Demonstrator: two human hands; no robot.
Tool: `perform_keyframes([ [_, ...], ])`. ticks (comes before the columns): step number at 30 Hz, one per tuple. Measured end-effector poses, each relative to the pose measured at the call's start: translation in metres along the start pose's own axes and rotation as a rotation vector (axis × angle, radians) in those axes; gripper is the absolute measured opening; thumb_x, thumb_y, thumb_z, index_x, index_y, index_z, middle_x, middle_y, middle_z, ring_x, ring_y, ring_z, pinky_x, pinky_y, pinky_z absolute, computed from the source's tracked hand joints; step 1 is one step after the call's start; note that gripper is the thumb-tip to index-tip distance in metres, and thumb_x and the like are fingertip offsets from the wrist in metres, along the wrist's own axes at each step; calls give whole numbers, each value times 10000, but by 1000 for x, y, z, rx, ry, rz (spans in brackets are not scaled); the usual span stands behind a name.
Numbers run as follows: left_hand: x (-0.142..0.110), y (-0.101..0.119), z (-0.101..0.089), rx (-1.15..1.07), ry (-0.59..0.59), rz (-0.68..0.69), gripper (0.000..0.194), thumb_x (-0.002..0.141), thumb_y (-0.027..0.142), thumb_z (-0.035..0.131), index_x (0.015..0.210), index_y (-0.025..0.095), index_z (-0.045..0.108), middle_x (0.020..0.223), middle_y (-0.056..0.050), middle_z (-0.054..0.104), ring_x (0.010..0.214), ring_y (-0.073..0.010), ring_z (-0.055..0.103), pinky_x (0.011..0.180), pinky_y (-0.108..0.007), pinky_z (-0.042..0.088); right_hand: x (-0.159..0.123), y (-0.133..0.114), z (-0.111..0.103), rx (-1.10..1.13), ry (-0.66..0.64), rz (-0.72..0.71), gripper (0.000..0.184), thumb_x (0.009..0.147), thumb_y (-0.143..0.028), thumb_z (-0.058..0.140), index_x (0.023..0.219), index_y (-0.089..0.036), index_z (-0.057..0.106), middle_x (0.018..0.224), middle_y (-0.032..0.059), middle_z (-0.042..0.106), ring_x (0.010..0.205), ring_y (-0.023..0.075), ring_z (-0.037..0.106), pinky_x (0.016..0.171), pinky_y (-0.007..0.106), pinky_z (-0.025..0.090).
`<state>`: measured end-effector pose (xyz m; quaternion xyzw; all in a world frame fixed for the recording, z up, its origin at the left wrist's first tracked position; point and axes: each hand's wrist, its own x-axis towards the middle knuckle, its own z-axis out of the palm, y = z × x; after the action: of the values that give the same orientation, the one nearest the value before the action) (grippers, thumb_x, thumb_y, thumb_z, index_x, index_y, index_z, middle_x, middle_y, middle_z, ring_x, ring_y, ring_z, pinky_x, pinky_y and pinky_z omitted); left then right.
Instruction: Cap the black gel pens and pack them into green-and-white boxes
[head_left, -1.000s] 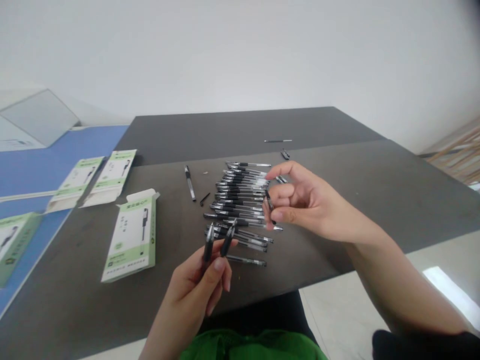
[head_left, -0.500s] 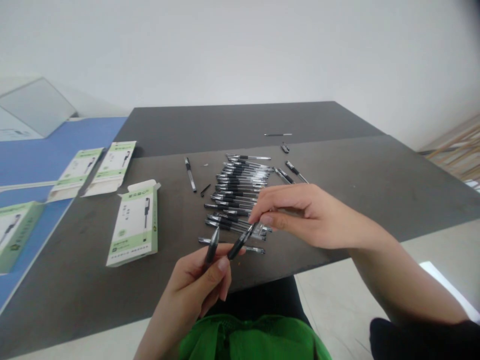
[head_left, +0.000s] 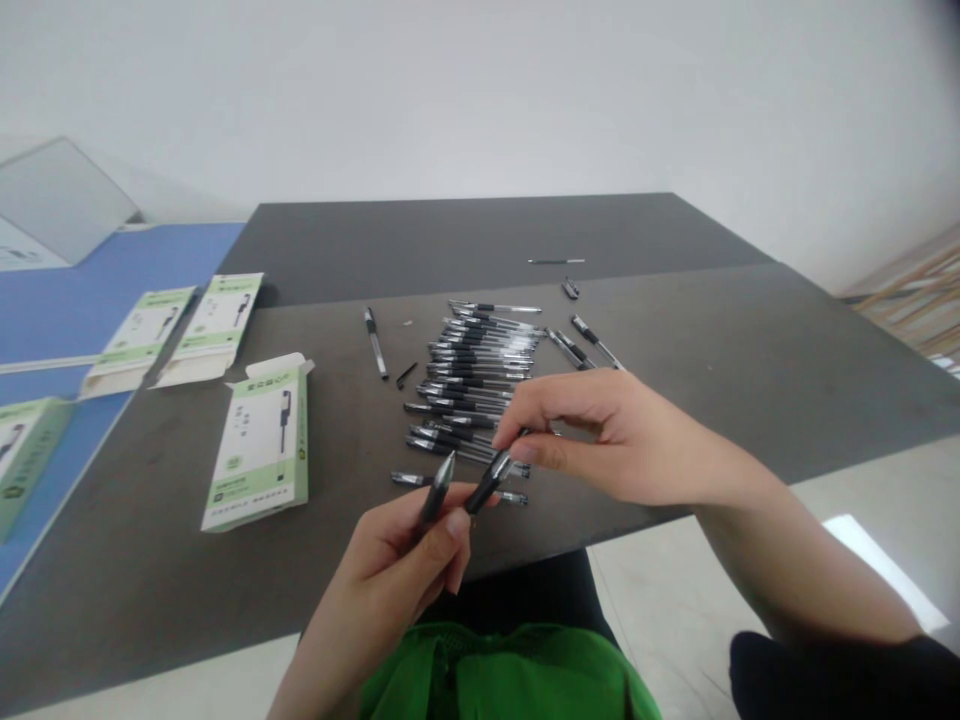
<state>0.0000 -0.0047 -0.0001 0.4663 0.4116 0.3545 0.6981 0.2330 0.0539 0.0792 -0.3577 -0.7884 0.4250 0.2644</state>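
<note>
My left hand (head_left: 397,560) is closed around a gel pen (head_left: 436,492) whose bare pointed tip tilts up. A second gel pen (head_left: 486,488) with a black grip slants between my two hands; its lower end is at my left fingers. My right hand (head_left: 607,435) pinches that pen's upper end between thumb and index finger. Whether a cap is on this end, I cannot make out. Behind the hands lies a stacked row of several gel pens (head_left: 480,370), and one more lies crosswise just beyond the left fingertips, partly hidden.
Left of the pens stands an open white-and-green pen box (head_left: 259,440). Two more boxes (head_left: 217,320) lie behind it, with another box (head_left: 30,450) at the left edge. A loose refill (head_left: 556,262), a pen cap (head_left: 570,289) and a few separate pens (head_left: 596,340) lie on the dark table (head_left: 712,350).
Both hands keep their grips and have shifted only slightly. The pen between them has moved a little to the right. The whole view has shifted slightly.
</note>
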Motion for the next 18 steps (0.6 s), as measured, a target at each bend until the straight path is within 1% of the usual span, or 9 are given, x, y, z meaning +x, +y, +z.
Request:
perform_keyframes([
  [3, 1, 0, -1, 63, 0, 24, 422, 942, 513, 673, 1169, 175, 789, 556, 44, 519, 385, -31, 311, 345, -168, 138, 0, 3, 3, 18, 8, 2, 127, 963, -208, 636, 958, -127, 734, 824, 37, 715, 733, 134, 622, 627, 251, 477],
  [5, 3, -1, -1, 62, 12, 23, 429, 930, 516, 686, 1153, 167, 796, 557, 51, 469, 417, -42, 316, 369, -174, 151, 0, 7, 5, 69, 33, -8, 101, 945, -160, 639, 939, -128, 735, 801, 27, 711, 713, 123, 624, 619, 240, 482],
  [8, 4, -2, 0, 29, 36, -1, 430, 905, 527, 713, 1102, 158, 812, 577, 61, 394, 456, -45, 281, 405, -184, 147, 0, 15, 9, 165, 45, -42, 93, 927, -123, 648, 898, -129, 736, 789, 25, 709, 706, 117, 640, 622, 231, 503],
  [12, 5, -4, 0, 29, 31, -11, 429, 893, 534, 721, 1061, 152, 821, 579, 62, 375, 454, -43, 241, 405, -196, 115, -3, 25, 18, 247, 58, -59, 77, 923, -134, 667, 879, -126, 729, 765, 25, 690, 681, 113, 636, 614, 227, 513],
  [15, 6, -3, 2, 41, 13, -17, 436, 898, 543, 710, 1046, 147, 817, 583, 61, 379, 454, -45, 244, 403, -198, 122, -7, 29, 25, 351, 81, -24, 70, 942, -149, 657, 887, -130, 697, 744, 17, 675, 656, 103, 636, 602, 214, 516],
  [18, 11, 2, 7, 42, -14, 8, 459, 919, 565, 673, 1063, 147, 796, 561, 68, 392, 434, -48, 270, 389, -189, 151, -10, 30, 28, 501, 97, 17, 97, 1004, -239, 613, 980, -150, 643, 744, 5, 678, 641, 99, 657, 604, 209, 533],
])
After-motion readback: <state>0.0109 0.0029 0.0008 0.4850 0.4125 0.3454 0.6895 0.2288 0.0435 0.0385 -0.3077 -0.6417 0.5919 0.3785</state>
